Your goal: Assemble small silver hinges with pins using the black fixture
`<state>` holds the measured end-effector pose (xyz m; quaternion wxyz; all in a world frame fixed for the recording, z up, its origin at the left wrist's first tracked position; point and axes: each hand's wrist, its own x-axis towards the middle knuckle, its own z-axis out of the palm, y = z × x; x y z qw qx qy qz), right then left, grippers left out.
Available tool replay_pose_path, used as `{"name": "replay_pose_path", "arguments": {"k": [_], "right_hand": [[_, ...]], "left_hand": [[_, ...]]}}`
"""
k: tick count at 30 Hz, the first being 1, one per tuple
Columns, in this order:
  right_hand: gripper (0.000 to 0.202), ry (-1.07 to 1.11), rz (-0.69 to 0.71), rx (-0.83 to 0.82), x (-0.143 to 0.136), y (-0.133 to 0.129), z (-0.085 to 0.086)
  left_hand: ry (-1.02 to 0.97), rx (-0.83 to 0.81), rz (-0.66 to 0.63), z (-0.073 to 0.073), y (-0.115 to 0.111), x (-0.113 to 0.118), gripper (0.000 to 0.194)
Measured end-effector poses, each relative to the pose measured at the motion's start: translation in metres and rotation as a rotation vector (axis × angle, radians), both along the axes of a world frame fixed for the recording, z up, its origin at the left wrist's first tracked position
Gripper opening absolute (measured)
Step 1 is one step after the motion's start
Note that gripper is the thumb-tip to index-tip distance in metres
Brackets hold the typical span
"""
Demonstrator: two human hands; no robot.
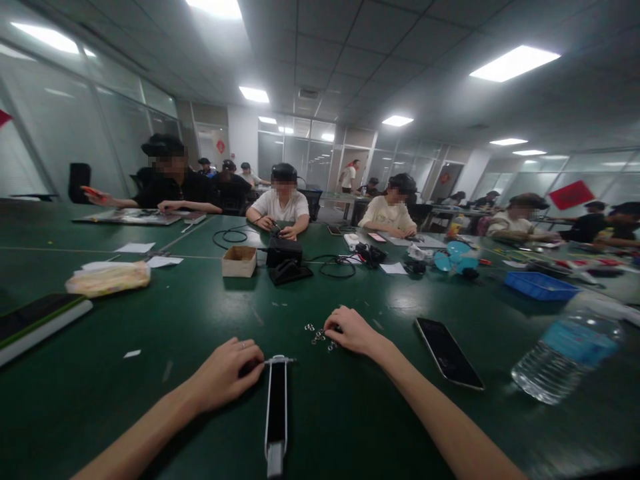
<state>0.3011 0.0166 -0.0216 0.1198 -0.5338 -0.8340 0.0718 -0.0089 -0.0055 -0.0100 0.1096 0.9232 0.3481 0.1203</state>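
On the green table, my left hand [231,373] is closed at the left end of a thin rod across the top of a long tool [277,407] with a pale frame and a dark middle. Its thumb and forefinger meet at that rod end. To the right and farther off, my right hand [350,330] reaches down with bent fingers at several small metal rings [319,337]. Its fingertips are pressed together at the rings' right side; whatever they grip is too small to make out.
A phone [449,352] and a water bottle [563,360] lie to the right, near a blue tray [540,285]. Ahead are a cardboard box [239,261], a black device [284,253] and cables. A paper scrap [132,354] lies left. Other people sit across the table.
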Motion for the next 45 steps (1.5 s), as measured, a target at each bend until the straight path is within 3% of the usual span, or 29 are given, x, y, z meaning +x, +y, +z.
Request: {"name": "replay_pose_path", "arguments": {"k": [9,16,23,30,35,45], "right_hand": [[0.01,0.087,0.003,0.027,-0.016,-0.015,0.012],[0.009,0.238,0.255,0.055,-0.057,-0.039,0.012],[0.015,0.234,0.324,0.051,-0.062,-0.043,0.01],[0.012,0.24,0.293,0.021,-0.059,-0.039,0.006],[0.011,0.233,0.244,0.058,-0.056,-0.035,0.0],[0.012,0.066,0.106,0.191,-0.048,-0.029,0.004]], "left_hand": [[0.007,0.02,0.002,0.004,-0.003,0.0,0.026],[-0.001,0.029,-0.009,0.001,-0.001,0.0,0.025],[-0.001,0.024,0.006,-0.001,-0.001,0.0,0.024],[0.009,0.008,0.005,0.002,-0.002,0.0,0.025],[0.015,0.006,0.006,0.004,-0.003,0.0,0.025],[0.005,0.0,0.009,0.004,-0.003,0.0,0.024]]}}
